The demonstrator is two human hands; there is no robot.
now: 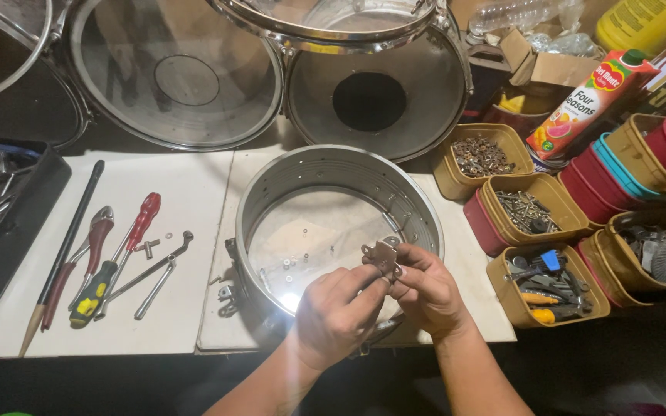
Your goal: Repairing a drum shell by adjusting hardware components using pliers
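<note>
A bare metal drum shell (419, 206) lies open side up on the white board. Above its near rim, both hands grip a small flat metal bracket (380, 254). My left hand (336, 311) pinches the bracket's near edge from the left. My right hand (424, 287) holds its right side with the fingertips. Several tiny washers and screws (293, 263) lie loose inside the shell on its floor.
Pliers (90, 245), red-handled screwdrivers (134, 231), a long black rod (63, 250) and a drum key (160, 271) lie on the left. A black tool tray (5, 231) sits far left. Tubs of screws and parts (529, 212) stand right. Drums (175, 73) lean behind. A juice carton (591, 100) stands at the right.
</note>
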